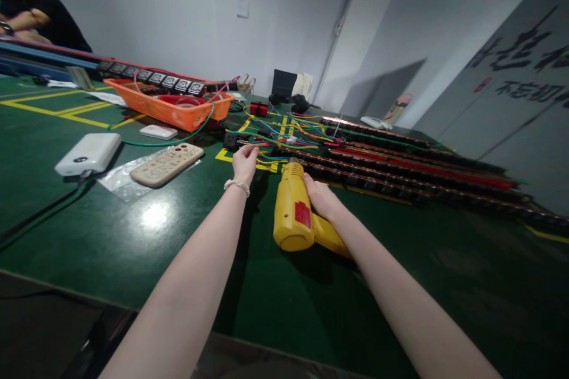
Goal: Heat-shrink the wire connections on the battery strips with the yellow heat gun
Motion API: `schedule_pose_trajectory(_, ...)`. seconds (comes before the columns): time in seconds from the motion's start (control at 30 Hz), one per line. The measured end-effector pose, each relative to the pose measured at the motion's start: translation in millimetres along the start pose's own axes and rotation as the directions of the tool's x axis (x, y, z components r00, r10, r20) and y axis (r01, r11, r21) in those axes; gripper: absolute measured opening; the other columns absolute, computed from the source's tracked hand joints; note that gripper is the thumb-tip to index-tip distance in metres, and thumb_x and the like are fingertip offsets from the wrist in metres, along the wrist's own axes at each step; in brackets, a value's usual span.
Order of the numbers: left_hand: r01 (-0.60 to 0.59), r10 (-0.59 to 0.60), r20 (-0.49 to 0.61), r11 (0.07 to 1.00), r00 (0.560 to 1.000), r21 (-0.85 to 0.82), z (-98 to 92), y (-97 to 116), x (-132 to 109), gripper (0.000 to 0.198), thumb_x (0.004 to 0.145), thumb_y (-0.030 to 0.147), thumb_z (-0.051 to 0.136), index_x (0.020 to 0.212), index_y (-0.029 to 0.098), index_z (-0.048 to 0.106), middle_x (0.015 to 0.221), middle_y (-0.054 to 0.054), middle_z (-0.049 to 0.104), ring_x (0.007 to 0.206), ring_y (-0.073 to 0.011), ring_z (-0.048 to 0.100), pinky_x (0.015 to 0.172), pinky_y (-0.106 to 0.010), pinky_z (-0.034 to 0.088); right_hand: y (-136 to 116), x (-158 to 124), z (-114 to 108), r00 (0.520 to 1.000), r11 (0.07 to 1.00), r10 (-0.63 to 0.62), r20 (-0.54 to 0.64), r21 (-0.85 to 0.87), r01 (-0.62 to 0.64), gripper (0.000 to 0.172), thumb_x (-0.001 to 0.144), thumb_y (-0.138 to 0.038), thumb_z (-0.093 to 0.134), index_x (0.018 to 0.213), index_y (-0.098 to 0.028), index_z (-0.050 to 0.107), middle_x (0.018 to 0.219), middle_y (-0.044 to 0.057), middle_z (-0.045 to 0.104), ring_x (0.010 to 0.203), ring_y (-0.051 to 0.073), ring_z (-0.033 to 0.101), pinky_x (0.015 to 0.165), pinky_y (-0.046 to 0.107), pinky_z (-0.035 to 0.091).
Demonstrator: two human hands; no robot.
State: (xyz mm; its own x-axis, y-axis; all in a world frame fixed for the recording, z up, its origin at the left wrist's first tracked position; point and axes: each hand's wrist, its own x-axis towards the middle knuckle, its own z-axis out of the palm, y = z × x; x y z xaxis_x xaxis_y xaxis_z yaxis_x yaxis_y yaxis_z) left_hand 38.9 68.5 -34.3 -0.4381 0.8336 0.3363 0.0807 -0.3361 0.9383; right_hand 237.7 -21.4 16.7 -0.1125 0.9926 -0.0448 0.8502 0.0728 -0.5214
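Note:
My right hand grips the handle of a yellow heat gun with a red label on its side. Its nozzle points away from me, toward a bundle of coloured wires. Just left of the nozzle, my left hand is closed in a pinch at the near wire ends, beside a small black connector block. Exactly which wire lies between the fingertips is hard to make out. Beyond the gun, the wires run to long dark strips with copper-coloured edges, lying side by side toward the right.
An orange basket holding a red coil and a dark segmented strip stands at the left back. Nearer lie a beige remote control on a plastic bag, a white power bank with a black cable, and a white flat case. A person sits far left.

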Motion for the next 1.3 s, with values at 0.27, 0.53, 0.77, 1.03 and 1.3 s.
schedule_pose_trajectory(0.27,0.008,-0.008,-0.025,1.000,1.000,0.008,0.5,-4,1,0.035,0.073,0.032,0.054,0.096,0.008,0.063,0.080,-0.009,0.064,0.053,-0.0083,0.052,0.050,-0.020,0.042,-2,1,0,1.000,0.998,0.031,-0.003,-0.058,-0.031,0.077,0.086,-0.062,0.006,0.103,-0.011,0.062,0.107,0.017,0.059,0.102,0.028,0.054,0.085,0.036,0.037)
schedule_pose_trajectory(0.53,0.007,-0.005,-0.046,0.998,0.999,0.060,1.4,-6,2,0.035,0.076,0.039,0.049,0.091,0.011,0.066,0.076,-0.008,0.065,0.052,-0.0097,0.052,0.050,-0.020,0.040,-5,-2,-2,0.998,0.996,0.061,-0.002,-0.062,-0.061,0.077,0.085,-0.061,0.004,0.107,-0.012,0.061,0.111,0.018,0.057,0.104,0.031,0.052,0.085,0.041,0.037)
schedule_pose_trajectory(0.77,0.019,-0.013,-0.048,0.992,0.999,0.125,0.4,3,-3,0.031,0.077,0.036,0.047,0.087,0.012,0.065,0.077,-0.006,0.065,0.051,-0.0096,0.053,0.049,-0.020,0.039,-18,-3,4,0.998,0.991,0.065,0.011,-0.121,-0.063,0.071,0.087,-0.057,0.006,0.115,-0.015,0.057,0.118,0.016,0.055,0.109,0.031,0.050,0.089,0.043,0.035)
schedule_pose_trajectory(1.03,0.022,-0.016,-0.036,0.986,0.999,0.166,-3.9,6,-2,0.029,0.078,0.031,0.047,0.086,0.010,0.065,0.075,-0.007,0.064,0.060,-0.0123,0.055,0.056,-0.021,0.040,-51,5,26,0.999,0.997,-0.021,0.031,-0.069,0.023,0.084,0.082,-0.068,0.003,0.104,-0.012,0.062,0.112,0.017,0.058,0.106,0.029,0.052,0.089,0.039,0.037)
schedule_pose_trajectory(1.3,0.032,-0.045,0.143,0.995,0.989,0.091,-17.0,6,9,0.023,0.074,0.022,0.046,0.079,0.010,0.066,0.082,-0.006,0.066,0.075,-0.0137,0.056,0.071,-0.022,0.042,-63,13,38,0.989,0.988,-0.140,0.050,-0.055,0.143,0.089,0.080,-0.069,-0.001,0.099,-0.010,0.064,0.103,0.020,0.061,0.102,0.031,0.054,0.085,0.040,0.039)
